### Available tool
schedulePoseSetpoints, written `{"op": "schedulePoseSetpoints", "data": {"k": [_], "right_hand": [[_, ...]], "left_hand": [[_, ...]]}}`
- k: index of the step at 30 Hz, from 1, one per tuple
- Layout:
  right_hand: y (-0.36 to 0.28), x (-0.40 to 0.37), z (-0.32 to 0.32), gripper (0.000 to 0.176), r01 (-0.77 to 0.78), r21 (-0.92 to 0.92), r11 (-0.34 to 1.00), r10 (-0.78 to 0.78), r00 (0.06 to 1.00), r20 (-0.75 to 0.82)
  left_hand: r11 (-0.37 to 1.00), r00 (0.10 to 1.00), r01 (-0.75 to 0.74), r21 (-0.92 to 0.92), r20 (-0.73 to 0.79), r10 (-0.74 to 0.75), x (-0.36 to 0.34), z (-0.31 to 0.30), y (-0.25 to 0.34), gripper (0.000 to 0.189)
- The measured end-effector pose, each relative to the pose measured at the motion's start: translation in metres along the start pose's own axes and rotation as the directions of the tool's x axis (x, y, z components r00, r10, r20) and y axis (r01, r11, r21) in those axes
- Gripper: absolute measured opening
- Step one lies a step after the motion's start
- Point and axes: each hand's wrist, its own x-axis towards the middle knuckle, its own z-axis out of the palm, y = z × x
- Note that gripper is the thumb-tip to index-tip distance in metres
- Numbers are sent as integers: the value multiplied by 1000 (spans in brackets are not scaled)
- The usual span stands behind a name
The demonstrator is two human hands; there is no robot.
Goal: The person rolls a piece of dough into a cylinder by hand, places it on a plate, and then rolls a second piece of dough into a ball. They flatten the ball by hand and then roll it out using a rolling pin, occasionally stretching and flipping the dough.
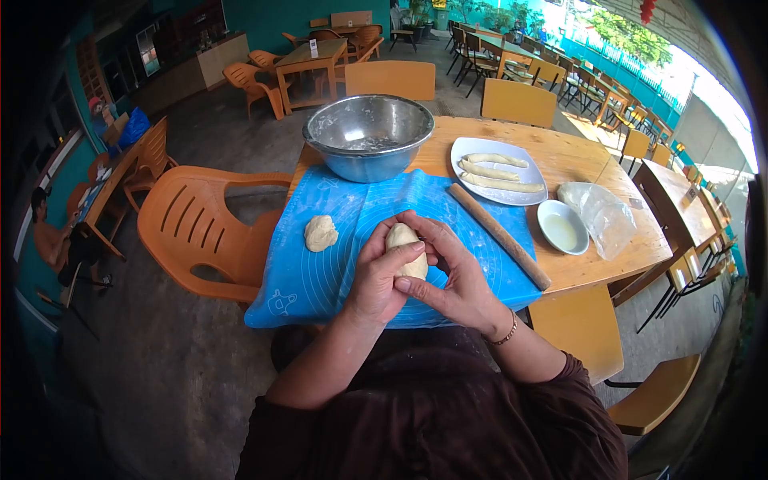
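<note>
A pale piece of dough (406,266) is cupped between my two hands above the blue silicone mat (364,200). My left hand (378,276) wraps its near side, thumb lying across the dough. From the other side my right hand (452,268) closes round it, thumb pressed at the lower end. A second lump of dough (321,233) lies on the mat to the left. To the right, a wooden rolling pin (500,236) rests diagonally on the mat. Three dough strips lie side by side on a white plate (534,198).
A large steel bowl (368,160) stands at the mat's far edge. On the right are a small white bowl (562,227) of pale liquid and a clear plastic bag (606,218). An orange chair (200,228) stands left of the wooden table (624,248). A person (52,232) sits farther left.
</note>
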Motion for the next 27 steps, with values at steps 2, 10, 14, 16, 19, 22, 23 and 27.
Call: {"op": "schedulePoseSetpoints", "data": {"k": [2, 10, 14, 16, 19, 22, 23, 27], "right_hand": [[-2, 0, -3, 84, -37, 100, 994, 35, 999, 17], [-4, 2, -6, 81, -51, -78, 996, 58, 994, 91], [-9, 6, -7, 73, -22, 49, 999, 21, 999, 32], [-6, 8, -12, 78, 11, -36, 999, -8, 997, 83], [0, 8, -13, 86, 40, -129, 991, -22, 990, 139], [-1, 8, -14, 89, 35, -129, 991, -20, 993, 117], [-2, 7, -14, 89, 40, -119, 992, -29, 995, 93], [-2, 3, -40, 71, -93, -250, 964, 71, 993, -98]], "left_hand": [[991, 997, 75, -115, 44, -71, 1, -2, 1, 30], [988, 986, 151, -43, 85, -147, 2, -3, -4, 24], [985, 979, 170, 31, 107, -172, 1, -1, 0, 23], [987, 981, 147, 70, 116, -154, 0, -2, -2, 21], [984, 979, 145, 99, 131, -158, 2, -6, -5, 20], [978, 975, 174, 117, 118, -187, 3, -2, -2, 22], [973, 976, 178, 145, 96, -193, 3, -1, -1, 23], [981, 986, 96, 168, -150, -70, 13, -12, -11, 30]]}}
